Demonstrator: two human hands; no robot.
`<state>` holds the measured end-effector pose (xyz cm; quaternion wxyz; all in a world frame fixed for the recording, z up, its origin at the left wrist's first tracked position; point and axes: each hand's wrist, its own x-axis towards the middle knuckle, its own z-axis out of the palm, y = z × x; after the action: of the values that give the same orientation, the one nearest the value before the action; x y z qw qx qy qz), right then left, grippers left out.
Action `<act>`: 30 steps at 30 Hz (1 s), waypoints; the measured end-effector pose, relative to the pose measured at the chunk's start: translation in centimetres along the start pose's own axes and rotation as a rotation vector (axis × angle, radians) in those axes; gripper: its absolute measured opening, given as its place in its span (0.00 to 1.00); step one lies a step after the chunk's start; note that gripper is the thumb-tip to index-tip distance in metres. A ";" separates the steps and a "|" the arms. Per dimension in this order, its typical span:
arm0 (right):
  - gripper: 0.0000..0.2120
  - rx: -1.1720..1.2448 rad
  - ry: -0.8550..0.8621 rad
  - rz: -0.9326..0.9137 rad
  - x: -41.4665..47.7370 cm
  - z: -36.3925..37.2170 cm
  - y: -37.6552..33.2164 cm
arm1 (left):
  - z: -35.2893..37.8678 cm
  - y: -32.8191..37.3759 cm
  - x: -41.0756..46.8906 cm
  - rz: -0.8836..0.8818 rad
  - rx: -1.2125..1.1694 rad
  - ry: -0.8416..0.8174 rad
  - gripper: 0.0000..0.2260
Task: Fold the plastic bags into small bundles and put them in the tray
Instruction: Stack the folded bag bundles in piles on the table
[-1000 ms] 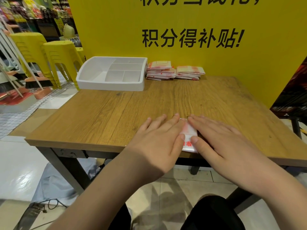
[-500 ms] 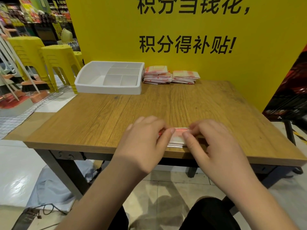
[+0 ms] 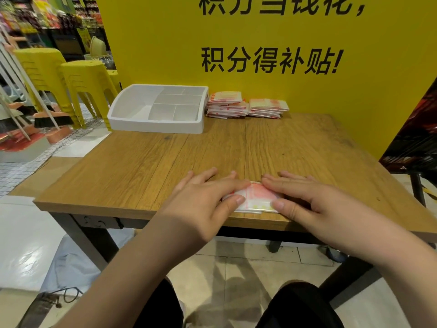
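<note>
A folded white and red plastic bag [image 3: 255, 197] lies flat near the front edge of the wooden table [image 3: 146, 166]. My left hand [image 3: 201, 202] presses on its left side with straight fingers, thumb on its near corner. My right hand [image 3: 305, 200] presses its right side the same way. Both hands cover the bag's ends. A white tray [image 3: 132, 119] with several compartments stands at the back left, nothing in it. Two stacks of folded bags [image 3: 246, 106] lie to the right of the tray against the yellow wall.
A yellow panel [image 3: 272, 39] with black writing rises right behind the table. Yellow stools [image 3: 78, 88] and brooms [image 3: 47, 119] stand on the floor to the left. A dark rack [image 3: 416, 143] stands to the right.
Half a second ago both hands had curled fingers pinching the bag while folding it over. Now the fingers lie straight and press the smaller bundle flat.
</note>
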<state>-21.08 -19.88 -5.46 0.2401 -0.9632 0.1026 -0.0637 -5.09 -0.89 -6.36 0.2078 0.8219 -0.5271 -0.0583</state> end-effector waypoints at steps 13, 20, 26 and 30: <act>0.18 -0.213 0.128 0.046 2.3 -2.1 1.0 | -1.3 0.4 3.9 0.126 0.092 0.155 0.09; 0.09 -0.434 0.284 0.341 6.5 -5.6 6.1 | 0.6 3.2 13.5 0.198 0.198 -0.040 0.16; 0.13 -0.544 0.341 0.486 10.8 -6.1 11.1 | 3.5 6.2 22.8 0.174 0.279 -0.093 0.18; 0.16 -0.503 0.311 0.475 13.0 -6.8 13.4 | 4.8 7.0 26.6 0.169 0.379 -0.057 0.20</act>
<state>-11.86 -37.49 -4.93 -0.0142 -0.9202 0.3709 -0.1244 -0.86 -28.40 -4.66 0.0387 0.7972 -0.6013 0.0361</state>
